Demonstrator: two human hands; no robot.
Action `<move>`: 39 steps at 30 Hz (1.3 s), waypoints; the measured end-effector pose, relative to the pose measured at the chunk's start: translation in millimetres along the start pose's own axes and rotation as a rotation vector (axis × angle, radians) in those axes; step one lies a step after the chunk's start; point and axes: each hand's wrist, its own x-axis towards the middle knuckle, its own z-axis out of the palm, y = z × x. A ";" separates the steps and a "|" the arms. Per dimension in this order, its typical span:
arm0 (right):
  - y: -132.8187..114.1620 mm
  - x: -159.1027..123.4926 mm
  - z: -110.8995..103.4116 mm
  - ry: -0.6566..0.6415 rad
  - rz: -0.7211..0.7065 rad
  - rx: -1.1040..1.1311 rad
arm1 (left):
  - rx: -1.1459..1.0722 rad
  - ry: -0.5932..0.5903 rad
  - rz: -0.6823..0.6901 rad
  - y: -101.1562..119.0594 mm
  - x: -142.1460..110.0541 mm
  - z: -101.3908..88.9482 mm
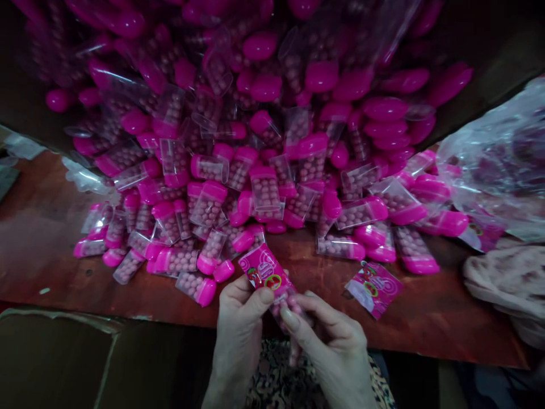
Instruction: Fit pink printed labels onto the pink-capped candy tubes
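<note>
My left hand (240, 321) pinches a pink printed label (264, 274) between thumb and fingers at the table's front edge. My right hand (330, 335) grips a small clear candy container (284, 311) filled with pink balls, right under the label. The label lies against the container. Another pink label (374, 287) lies flat on the table just right of my hands. Behind them spreads a large heap of clear containers with pink caps (264, 165).
The brown wooden table (51, 250) carries the heap. A clear plastic bag (498, 165) with more items sits at the right, above a pinkish cloth (506, 284). A cardboard box (63, 352) stands below the table's front edge at left.
</note>
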 end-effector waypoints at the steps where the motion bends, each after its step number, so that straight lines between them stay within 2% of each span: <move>1: -0.2 -0.8 0.2 0.018 -0.019 -0.013 | 0.008 -0.019 -0.013 -1.5 -1.5 0.3; 6: -0.6 0.4 -0.8 0.070 -0.052 0.022 | 0.064 -0.063 -0.054 -6.1 -7.3 -0.1; 9: -0.7 3.9 -5.1 -0.015 -0.033 0.097 | 0.033 -0.065 -0.043 -2.5 -4.8 -1.8; 12: 0.0 5.4 -12.6 -0.149 -0.002 0.170 | 0.006 -0.006 -0.044 2.5 -0.2 -2.4; 14: 0.7 4.9 -16.8 -0.182 -0.036 0.155 | -0.006 0.035 -0.059 4.1 1.9 -1.8; 18: 0.8 4.6 -19.4 -0.138 -0.285 -0.139 | -0.036 0.058 -0.115 1.5 1.5 0.0; 22: 0.6 7.1 -19.6 -0.055 -0.516 -0.372 | -0.044 0.026 -0.164 -3.8 -2.9 1.3; 28: 2.7 7.1 -19.5 0.042 -0.582 -0.453 | -0.035 0.023 -0.135 -3.3 -6.4 6.6; 31: 4.3 5.3 -19.2 0.081 -0.548 -0.420 | -0.033 0.047 -0.125 -1.3 -6.1 8.3; 39: 11.9 7.4 -21.7 0.029 -0.693 -0.423 | 0.026 0.048 -0.068 -7.3 -7.9 4.2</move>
